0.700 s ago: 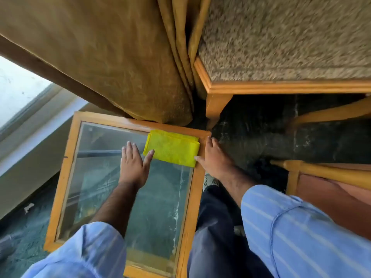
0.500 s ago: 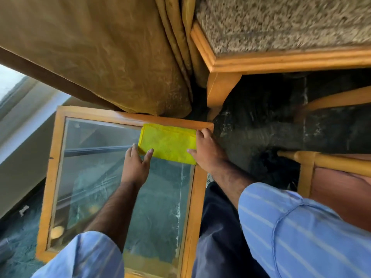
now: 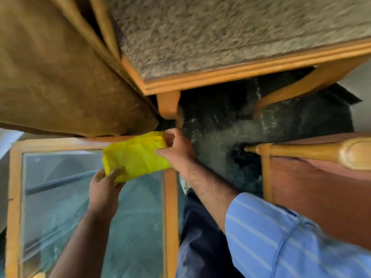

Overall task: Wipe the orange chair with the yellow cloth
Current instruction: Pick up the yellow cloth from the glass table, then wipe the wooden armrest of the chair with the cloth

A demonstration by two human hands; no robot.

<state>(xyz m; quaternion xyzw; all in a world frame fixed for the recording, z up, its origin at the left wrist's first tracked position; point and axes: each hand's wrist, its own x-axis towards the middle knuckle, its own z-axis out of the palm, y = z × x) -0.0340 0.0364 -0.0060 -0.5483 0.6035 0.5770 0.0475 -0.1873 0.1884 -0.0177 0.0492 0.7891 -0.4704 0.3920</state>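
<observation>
A folded yellow cloth (image 3: 136,157) is lifted just above the far right corner of a glass-topped table. My left hand (image 3: 104,187) grips its near left corner from below. My right hand (image 3: 176,149) pinches its right edge. An orange wooden chair (image 3: 236,72) with a speckled grey-brown seat fills the top of the view, its front leg (image 3: 168,105) just beyond the cloth. Both hands are short of the chair.
The glass-topped table has an orange wooden frame (image 3: 170,207). A brown curtain (image 3: 60,67) hangs at upper left. A second wooden chair with a turned rail (image 3: 311,153) stands at right. Dark marbled floor (image 3: 230,127) lies between the chairs.
Both hands, which lay flat beside the cloth on the glass, have closed on it and raised it off the table. The view has moved closer to the chair.
</observation>
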